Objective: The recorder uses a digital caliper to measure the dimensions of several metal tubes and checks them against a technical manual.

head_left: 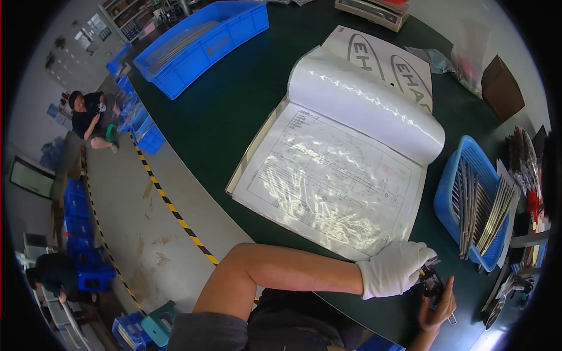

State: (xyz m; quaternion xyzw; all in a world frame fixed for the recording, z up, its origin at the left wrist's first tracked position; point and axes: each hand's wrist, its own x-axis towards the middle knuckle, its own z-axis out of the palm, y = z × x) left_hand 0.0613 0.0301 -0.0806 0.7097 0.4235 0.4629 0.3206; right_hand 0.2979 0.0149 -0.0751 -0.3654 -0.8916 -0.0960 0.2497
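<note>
A digital caliper (432,283) with a black body is held between my two hands, low on the right over the green table. My left hand (397,270), in a white glove, is closed at the caliper's jaw end; whether a small part sits between the jaws I cannot make out. My bare right hand (438,313) is wrapped round the body from below, and the metal beam sticks out past it. Left of the caliper lies an open binder of drawings (328,175) in shiny plastic sleeves. Thin metal rods (468,205) lie in a blue basket (443,190) to the right.
On the green table (205,128) stand a blue crate (205,50) at the back left and a scale (374,13) at the far edge. A brown cardboard box (502,88) is at right. Two people sit on the left, beyond striped floor tape (170,202).
</note>
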